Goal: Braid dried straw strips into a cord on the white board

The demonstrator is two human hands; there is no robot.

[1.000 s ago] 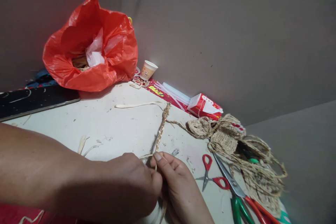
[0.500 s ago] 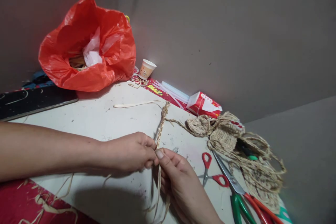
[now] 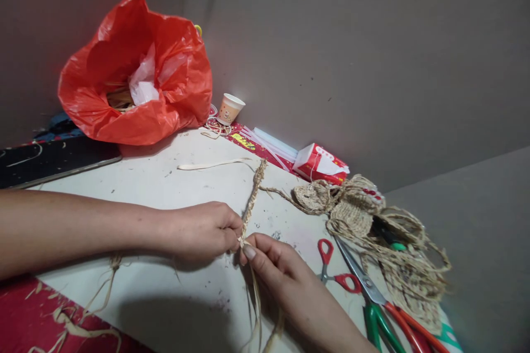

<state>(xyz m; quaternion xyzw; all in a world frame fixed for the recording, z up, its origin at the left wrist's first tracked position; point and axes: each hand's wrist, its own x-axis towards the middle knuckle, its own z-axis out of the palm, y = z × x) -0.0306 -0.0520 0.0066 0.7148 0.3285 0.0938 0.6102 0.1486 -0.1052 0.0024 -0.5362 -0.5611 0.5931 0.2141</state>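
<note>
A narrow braid of straw-coloured fibre [image 3: 253, 198] runs from the middle of the white tabletop down to my fingers. My left hand [image 3: 207, 231], coming in from the left, is closed on the lower end of the braid. Just right of it, my right hand [image 3: 277, 270] pinches the fibre between thumb and forefinger at the same spot. Loose fibre strands [image 3: 257, 309] hang below the pinch toward the near edge. The left hand's fingertips are partly hidden.
A red plastic bag [image 3: 136, 77] stands at the back left beside a dark flat panel [image 3: 58, 160]. Behind are a paper cup [image 3: 231, 109] and a red tissue pack [image 3: 321, 164]. To the right lie small scissors [image 3: 327, 267], large shears [image 3: 372, 287] and coiled cord with woven pieces [image 3: 356, 215].
My left hand has drawn slightly back to the left, baring more of the braid's lower end. The right hand has shifted a little lower, and the hanging strands have swung.
</note>
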